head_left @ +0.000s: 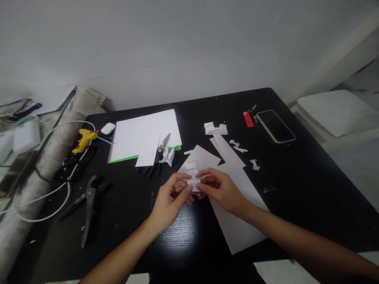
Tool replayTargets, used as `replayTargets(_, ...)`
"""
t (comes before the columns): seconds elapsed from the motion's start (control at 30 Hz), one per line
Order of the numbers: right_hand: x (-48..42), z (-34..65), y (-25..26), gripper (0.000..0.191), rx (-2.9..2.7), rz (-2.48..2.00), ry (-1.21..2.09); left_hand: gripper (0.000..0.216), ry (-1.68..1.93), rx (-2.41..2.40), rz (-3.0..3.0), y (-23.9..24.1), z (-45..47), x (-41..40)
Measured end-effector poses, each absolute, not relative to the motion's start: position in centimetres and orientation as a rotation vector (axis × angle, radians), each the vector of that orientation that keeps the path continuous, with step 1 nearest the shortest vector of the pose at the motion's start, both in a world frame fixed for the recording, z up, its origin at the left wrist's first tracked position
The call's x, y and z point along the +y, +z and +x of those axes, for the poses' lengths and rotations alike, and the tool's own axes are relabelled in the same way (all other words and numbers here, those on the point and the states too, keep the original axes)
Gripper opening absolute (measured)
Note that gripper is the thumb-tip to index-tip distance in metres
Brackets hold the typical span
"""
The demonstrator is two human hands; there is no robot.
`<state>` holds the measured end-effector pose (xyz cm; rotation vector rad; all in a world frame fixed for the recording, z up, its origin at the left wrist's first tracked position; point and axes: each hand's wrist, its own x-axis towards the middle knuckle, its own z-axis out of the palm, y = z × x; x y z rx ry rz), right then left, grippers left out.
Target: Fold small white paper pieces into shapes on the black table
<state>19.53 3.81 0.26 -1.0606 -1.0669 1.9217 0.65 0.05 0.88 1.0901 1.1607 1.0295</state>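
Between my two hands, above the near middle of the black table, is a small folded white paper piece (194, 183). My left hand (173, 193) pinches its left side with thumb and forefinger. On its right side, my right hand (217, 187) grips it the same way. Behind the piece lie white paper cuttings (203, 156), partly covered by it. A large white paper sheet (239, 205) extends under my right hand and forearm. Farther back sits another folded paper piece (216, 129), with a long pleated strip (226, 150) in front of it.
Black-handled scissors (160, 152) rest against a stack of paper (142, 136). Left are a yellow glue gun (85, 140), a white case (108, 128) and large shears (90, 193). A red lighter (248, 119), phone (275, 126) and paper scraps (254, 164) lie right.
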Motion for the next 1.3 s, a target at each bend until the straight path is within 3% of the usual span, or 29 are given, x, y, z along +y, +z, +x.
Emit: replayTargets(1.3,2.94,19.60,0.43,0.025,-1.317,-1.077,1.617,0.018,0.946,1.258,1.145,0.60,0.64,0.07)
